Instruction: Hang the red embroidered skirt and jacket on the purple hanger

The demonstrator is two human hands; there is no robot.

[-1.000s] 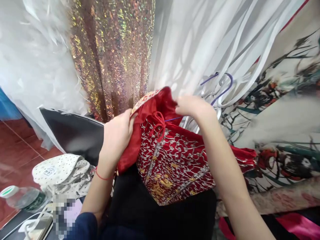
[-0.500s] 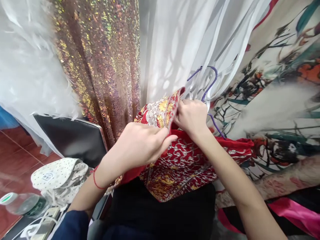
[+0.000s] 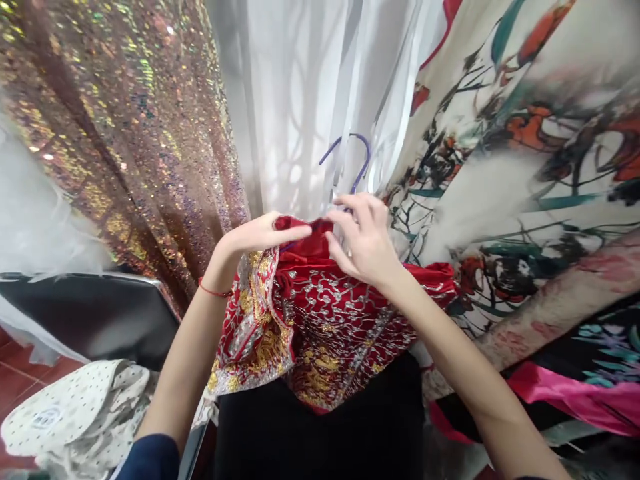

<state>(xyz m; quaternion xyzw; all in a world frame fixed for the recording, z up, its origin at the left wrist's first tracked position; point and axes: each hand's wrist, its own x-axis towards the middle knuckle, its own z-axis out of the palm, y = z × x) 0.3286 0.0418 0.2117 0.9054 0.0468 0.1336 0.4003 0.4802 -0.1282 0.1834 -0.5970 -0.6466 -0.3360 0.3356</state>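
A red embroidered jacket (image 3: 340, 300) with silver and gold threadwork lies over my lap, on a purple hanger (image 3: 367, 157) whose hook points up. My left hand (image 3: 257, 235) holds the jacket's upper left edge near the collar, thumb stretched along the red lining and the other fingers mostly hidden behind the cloth. At the collar's right side, by the foot of the hook, is my right hand (image 3: 367, 243); its fingers are apart and slightly blurred. The left front panel hangs folded over beneath my left wrist.
Behind hang a sequinned gold-pink cloth (image 3: 165, 120), white sheer fabric (image 3: 290, 100) and a flower-printed cloth (image 3: 480, 200). At left are a black chair back (image 3: 90, 320) and a dotted cream bag (image 3: 65, 413). Pink satin (image 3: 575, 400) lies at lower right.
My left hand has moved up and left, folding the jacket's left panel down and baring the red lining. My right hand has drawn out from the collar, its fingers spreading. The view has shifted right.
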